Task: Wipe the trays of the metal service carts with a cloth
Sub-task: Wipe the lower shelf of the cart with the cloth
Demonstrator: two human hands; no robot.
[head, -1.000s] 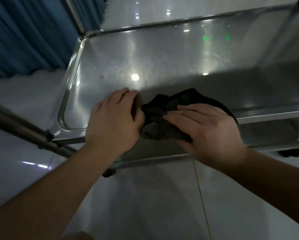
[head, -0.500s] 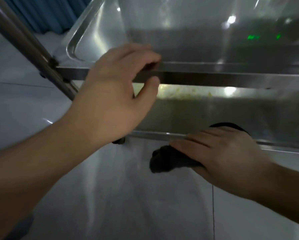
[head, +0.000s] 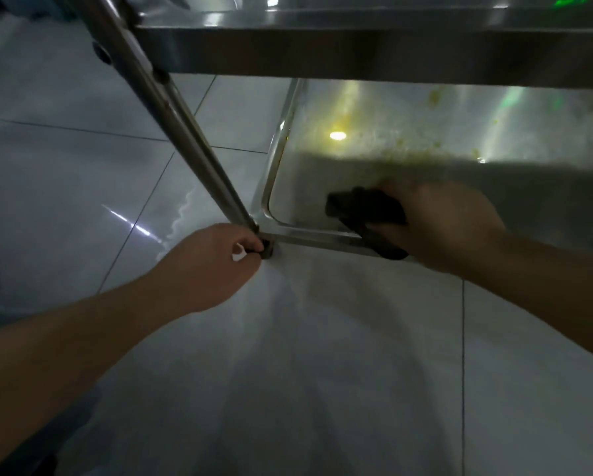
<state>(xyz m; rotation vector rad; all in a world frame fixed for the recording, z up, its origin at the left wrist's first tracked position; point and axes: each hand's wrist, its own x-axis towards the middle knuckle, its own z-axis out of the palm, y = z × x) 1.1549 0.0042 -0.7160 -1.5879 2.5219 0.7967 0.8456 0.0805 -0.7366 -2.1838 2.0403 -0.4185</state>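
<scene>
Cloth (head: 367, 209), dark and bunched, sits under the right hand (head: 439, 228), whose fingers curl round it and press it onto the lower tray (head: 460, 187) of the metal cart, near that tray's front-left corner; part of the fabric trails back over the front rim (head: 315, 239) beneath the palm. Beyond the grip, deeper into the tray, yellowish smears and crumbs (head: 436, 96) spread across the steel, so this shelf looks barely started. To the left of the grip, the left hand (head: 212, 266) is curled round the base of the slanted cart leg (head: 185, 132), where leg and tray corner meet, apparently steadying the frame. Above both hands hangs the upper tray's edge (head: 356, 60), low and close. Risk, as I judge it: a long stroke toward the grime could knock knuckles on that overhang, the trailing fabric could snag on the rim, and a hard push might roll the cart if the bracing hand slips.
</scene>
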